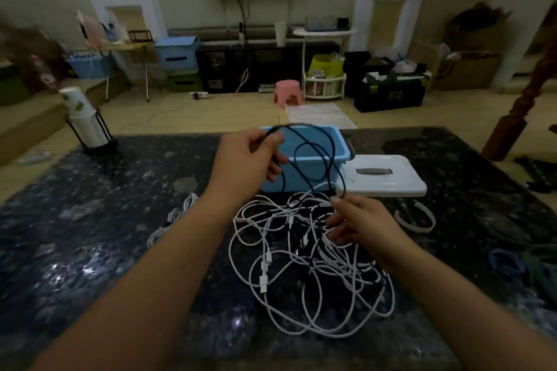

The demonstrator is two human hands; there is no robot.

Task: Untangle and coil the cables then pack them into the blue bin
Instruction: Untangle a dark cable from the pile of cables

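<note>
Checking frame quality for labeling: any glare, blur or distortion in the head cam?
Head view: dim room; glare patches on the dark glossy table; wide-angle bending at the edges; motion blur on the black cable gripped by the left hand; right hand slightly soft over the white cable tangle; blue bin reasonably clear.

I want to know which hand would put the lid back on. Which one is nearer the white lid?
Right. The right hand works the cable tangle just in front of the white lid; the left hand is raised farther left, before the blue bin.

Blue bin (313, 172); white cables (304, 265); black cable (327, 141); white lid (388, 178); dark speckled table (120, 220).
</note>
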